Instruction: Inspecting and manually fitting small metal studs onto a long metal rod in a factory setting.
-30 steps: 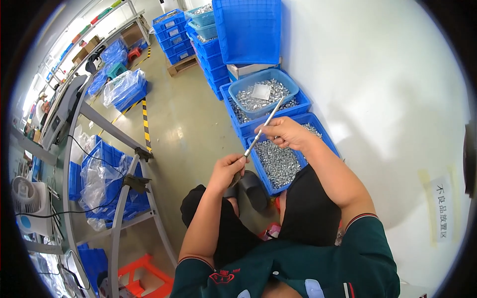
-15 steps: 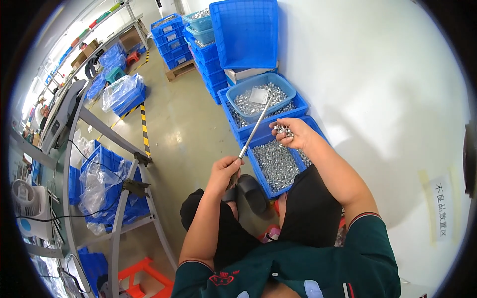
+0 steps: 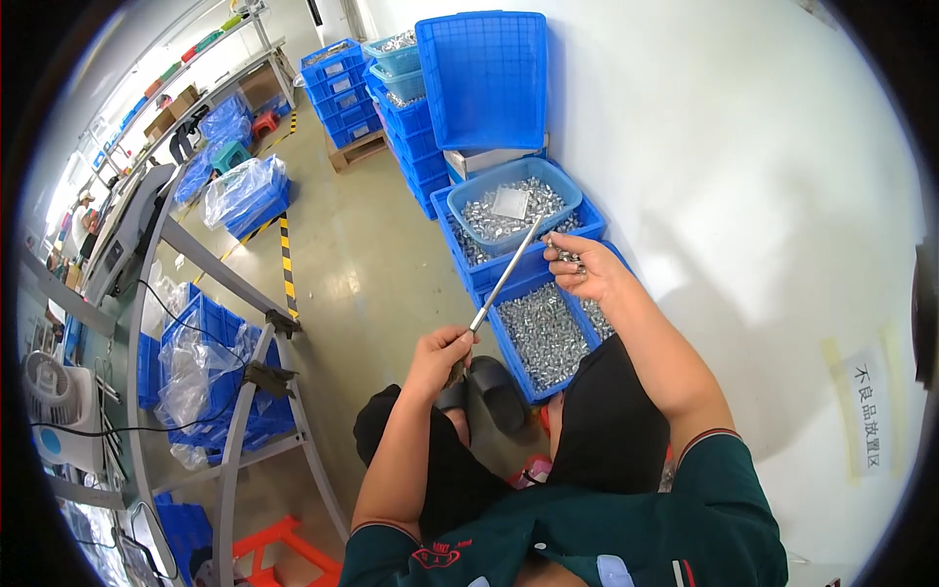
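Note:
My left hand (image 3: 442, 360) grips the lower end of a thin metal rod (image 3: 503, 278), which slants up and to the right. Its fingers are closed round it. Close to the rod's upper end, my right hand (image 3: 593, 277) holds a cluster of small silvery metal parts (image 3: 565, 256) in its curled fingers. They look like short sleeves or nuts; the exact kind is too small to tell. Below the right hand stands a blue crate (image 3: 508, 360) full of similar parts. Beyond it, a light-blue basin (image 3: 471, 231) of metal parts with a small clear square piece (image 3: 510, 203) rests on another blue crate (image 3: 482, 279).
Behind the basin, an upended blue crate (image 3: 481, 83) leans near the white wall (image 3: 704, 117). Blue crates (image 3: 403, 122) are stacked beyond. To my left are a grey-legged bench (image 3: 235, 416), plastic-wrapped crates (image 3: 210, 362) and an orange frame (image 3: 284, 543). Dark slippers (image 3: 499, 396) lie between my knees.
The rod's tip has come down slightly, closer to my right hand. The right fingers have curled more over the metal parts. The whole view has shifted a little.

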